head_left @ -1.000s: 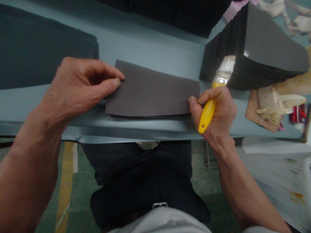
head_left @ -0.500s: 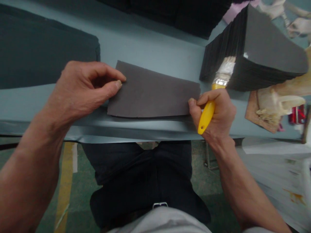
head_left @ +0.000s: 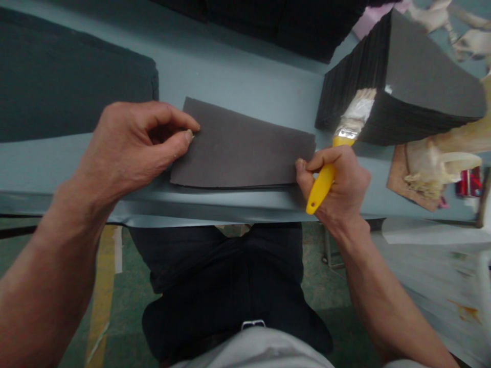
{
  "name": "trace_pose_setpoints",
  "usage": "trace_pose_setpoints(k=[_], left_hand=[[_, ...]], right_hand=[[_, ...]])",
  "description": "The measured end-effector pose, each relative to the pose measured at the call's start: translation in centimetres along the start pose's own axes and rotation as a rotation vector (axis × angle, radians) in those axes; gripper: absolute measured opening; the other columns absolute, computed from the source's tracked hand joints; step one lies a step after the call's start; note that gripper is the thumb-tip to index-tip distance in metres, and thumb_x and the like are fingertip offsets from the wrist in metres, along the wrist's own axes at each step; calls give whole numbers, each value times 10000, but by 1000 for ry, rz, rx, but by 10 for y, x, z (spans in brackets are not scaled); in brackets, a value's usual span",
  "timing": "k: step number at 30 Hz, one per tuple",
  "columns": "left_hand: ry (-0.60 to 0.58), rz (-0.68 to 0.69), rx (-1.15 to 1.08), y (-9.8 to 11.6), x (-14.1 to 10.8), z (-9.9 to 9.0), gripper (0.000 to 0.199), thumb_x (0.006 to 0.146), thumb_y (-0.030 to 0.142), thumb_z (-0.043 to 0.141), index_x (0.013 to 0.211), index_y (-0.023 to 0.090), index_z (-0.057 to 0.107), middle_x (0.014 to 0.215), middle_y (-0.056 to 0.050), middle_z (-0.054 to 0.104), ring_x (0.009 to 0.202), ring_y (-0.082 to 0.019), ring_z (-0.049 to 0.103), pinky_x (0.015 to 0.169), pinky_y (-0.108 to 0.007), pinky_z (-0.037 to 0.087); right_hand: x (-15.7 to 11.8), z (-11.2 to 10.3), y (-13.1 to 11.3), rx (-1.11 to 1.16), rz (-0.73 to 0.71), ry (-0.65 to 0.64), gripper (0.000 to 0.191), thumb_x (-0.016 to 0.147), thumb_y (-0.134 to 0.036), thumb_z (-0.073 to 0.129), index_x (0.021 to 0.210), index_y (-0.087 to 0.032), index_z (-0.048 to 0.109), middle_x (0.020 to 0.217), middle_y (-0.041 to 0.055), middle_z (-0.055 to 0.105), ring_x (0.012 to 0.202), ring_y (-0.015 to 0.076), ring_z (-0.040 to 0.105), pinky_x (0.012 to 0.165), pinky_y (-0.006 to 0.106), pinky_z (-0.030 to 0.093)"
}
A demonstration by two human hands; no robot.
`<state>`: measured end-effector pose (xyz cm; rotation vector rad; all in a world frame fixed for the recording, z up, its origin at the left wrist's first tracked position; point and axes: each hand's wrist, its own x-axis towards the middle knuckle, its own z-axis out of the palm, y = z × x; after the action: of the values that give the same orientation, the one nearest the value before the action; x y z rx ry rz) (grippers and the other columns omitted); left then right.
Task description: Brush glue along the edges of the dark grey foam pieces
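A dark grey tapered sheet (head_left: 241, 148) lies near the table's front edge, with a second dark layer showing under its lower edge. My left hand (head_left: 149, 140) pinches thumb and forefinger together at the sheet's left end. At the right end, my right hand (head_left: 337, 176) wraps its fingers round a yellow-handled brush (head_left: 322, 188), while its thumb and forefinger touch the sheet's edge. The brush's bristles point up and away, close to a tall stack of dark grey pieces (head_left: 425, 66).
Dark pieces (head_left: 69, 76) lie on the blue-grey table (head_left: 238, 71) at the left, and a black pile (head_left: 268, 20) stands at the back. At the right are a brown piece (head_left: 397, 174) with pale, crusted material on it and a red object (head_left: 468, 181).
The brush handle has tilted slightly, its lower end moving left. My left hand has shifted very slightly downward; the sheet has hardly moved.
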<state>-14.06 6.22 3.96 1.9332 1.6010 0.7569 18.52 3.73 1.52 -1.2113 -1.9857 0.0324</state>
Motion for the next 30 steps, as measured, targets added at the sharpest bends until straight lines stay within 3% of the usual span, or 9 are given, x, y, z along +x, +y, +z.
trace_pose_setpoints(k=[7, 17, 23, 30], left_hand=[[2, -6, 52, 2, -2, 1, 420, 926, 440, 573, 1160, 196, 823, 968, 30, 782, 714, -78, 563, 777, -249, 475], [3, 27, 135, 6, -3, 1, 442, 939, 502, 549, 1149, 213, 811, 918, 48, 741, 777, -90, 621, 750, -253, 436], [-30, 119, 244, 4, -2, -1, 644, 931, 762, 540, 1179, 216, 776, 932, 42, 663, 777, -98, 553, 814, -276, 436], [-43, 88, 388, -1, -3, 1, 821, 880, 915, 479, 1248, 229, 740, 976, -19, 630, 844, -200, 571, 860, -352, 459]], right_hand=[[-1, 2, 0, 11, -35, 0, 220, 916, -164, 725, 839, -275, 552, 739, -39, 653, 576, 133, 583, 566, 287, 453], [1, 0, -1, 70, -30, -41, 193, 910, -127, 690, 857, -245, 547, 743, -59, 591, 597, 100, 528, 618, 251, 472], [0, 2, -1, 50, -47, -26, 208, 896, -106, 704, 854, -249, 560, 765, -54, 623, 615, 104, 565, 633, 248, 507], [-2, 2, 1, 33, -20, -30, 153, 914, -171, 676, 852, -257, 566, 752, -46, 610, 599, 117, 565, 640, 274, 542]])
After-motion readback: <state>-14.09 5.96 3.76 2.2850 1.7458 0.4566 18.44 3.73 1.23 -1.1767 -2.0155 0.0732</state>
